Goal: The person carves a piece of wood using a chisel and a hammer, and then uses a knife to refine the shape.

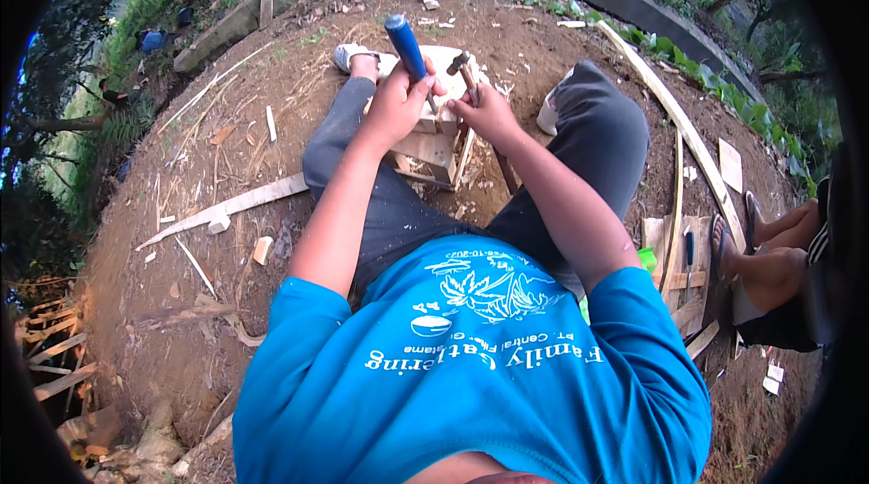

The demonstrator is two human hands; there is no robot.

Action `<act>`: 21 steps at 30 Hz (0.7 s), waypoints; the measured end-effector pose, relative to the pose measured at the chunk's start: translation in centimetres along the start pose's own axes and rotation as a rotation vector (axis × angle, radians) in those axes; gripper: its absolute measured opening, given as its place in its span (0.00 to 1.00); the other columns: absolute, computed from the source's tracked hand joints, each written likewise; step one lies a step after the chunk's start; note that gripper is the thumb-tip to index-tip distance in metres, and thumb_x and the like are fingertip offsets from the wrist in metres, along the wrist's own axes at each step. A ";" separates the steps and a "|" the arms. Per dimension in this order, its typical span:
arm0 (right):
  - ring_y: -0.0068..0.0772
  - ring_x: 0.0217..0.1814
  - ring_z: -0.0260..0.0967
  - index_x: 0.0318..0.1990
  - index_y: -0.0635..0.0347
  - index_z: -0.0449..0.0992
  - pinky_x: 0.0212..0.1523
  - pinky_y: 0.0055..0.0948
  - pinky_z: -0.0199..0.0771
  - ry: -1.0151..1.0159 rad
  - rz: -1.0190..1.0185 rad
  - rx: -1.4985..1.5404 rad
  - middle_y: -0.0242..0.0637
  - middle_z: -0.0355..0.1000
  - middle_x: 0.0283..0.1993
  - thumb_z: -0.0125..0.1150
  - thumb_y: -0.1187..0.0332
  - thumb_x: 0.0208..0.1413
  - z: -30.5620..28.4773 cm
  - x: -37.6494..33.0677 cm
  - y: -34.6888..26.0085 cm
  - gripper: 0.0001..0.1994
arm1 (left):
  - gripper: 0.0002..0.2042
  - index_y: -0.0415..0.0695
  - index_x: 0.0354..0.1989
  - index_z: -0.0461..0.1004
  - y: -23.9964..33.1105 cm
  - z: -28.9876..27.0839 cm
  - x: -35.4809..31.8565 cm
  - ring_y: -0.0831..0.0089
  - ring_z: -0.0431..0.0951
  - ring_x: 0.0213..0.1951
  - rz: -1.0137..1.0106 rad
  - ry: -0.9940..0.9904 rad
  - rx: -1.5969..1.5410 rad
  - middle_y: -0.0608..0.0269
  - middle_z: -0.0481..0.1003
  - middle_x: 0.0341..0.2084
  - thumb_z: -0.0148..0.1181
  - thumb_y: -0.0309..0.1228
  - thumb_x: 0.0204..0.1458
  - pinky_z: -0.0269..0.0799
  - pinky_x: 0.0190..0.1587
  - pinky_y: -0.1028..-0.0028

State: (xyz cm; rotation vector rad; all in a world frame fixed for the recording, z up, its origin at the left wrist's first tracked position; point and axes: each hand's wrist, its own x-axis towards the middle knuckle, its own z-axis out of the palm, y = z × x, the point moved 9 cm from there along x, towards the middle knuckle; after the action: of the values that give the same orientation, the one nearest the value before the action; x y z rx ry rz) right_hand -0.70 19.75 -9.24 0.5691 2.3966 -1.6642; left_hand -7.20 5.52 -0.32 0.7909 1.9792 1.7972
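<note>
Left hand (403, 102) and right hand (491, 115) meet above pale wood (429, 124) between the seated person's knees, forearms angled inward: the left grips a blue-handled chisel (406, 42), blade down, the right a small hammer (466, 73), head raised.

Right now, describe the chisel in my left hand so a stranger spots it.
From the blue shirt, follow the left forearm to the left hand. The chisel there points blade down. Its thick blue handle distinguishes it from the brown-handled hammer in the right hand.
</note>
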 end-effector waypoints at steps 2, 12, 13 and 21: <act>0.23 0.26 0.74 0.33 0.63 0.74 0.29 0.30 0.72 0.058 -0.006 0.040 0.34 0.75 0.26 0.73 0.57 0.56 -0.3 -0.5 -0.4 0.17 | 0.06 0.39 0.50 0.67 -0.8 -0.3 0.1 0.73 0.81 0.40 0.007 0.001 -0.059 0.62 0.78 0.34 0.52 0.24 0.67 0.78 0.47 0.70; 0.16 0.25 0.61 0.50 0.59 0.77 0.25 0.23 0.61 0.125 -0.513 -0.087 0.23 0.64 0.27 0.43 0.56 0.75 -9.8 -5.5 -21.1 0.18 | 0.06 0.41 0.51 0.65 -0.6 -0.3 -0.1 0.71 0.82 0.43 -0.075 -0.033 0.045 0.63 0.75 0.33 0.48 0.26 0.70 0.79 0.51 0.69; 0.17 0.26 0.61 0.50 0.59 0.77 0.27 0.24 0.63 0.137 -0.588 -0.101 0.23 0.64 0.27 0.43 0.56 0.75 -10.6 -7.0 -24.1 0.18 | 0.06 0.41 0.51 0.65 -0.4 -0.3 0.0 0.71 0.82 0.42 -0.049 -0.044 0.059 0.63 0.75 0.33 0.49 0.26 0.70 0.79 0.51 0.69; 0.26 0.30 0.67 0.45 0.59 0.77 0.36 0.34 0.69 0.054 -0.634 -0.517 0.34 0.70 0.29 0.42 0.56 0.75 -10.6 -9.5 -31.4 0.19 | 0.06 0.42 0.50 0.67 0.3 0.0 -0.1 0.74 0.80 0.40 -0.013 -0.052 0.135 0.65 0.76 0.32 0.51 0.24 0.67 0.75 0.47 0.70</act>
State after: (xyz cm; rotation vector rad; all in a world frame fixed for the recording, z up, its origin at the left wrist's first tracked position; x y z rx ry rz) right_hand -3.76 18.00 25.10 -0.2595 3.0808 -1.0864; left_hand -7.08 5.49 -0.01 0.8556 2.0834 1.6326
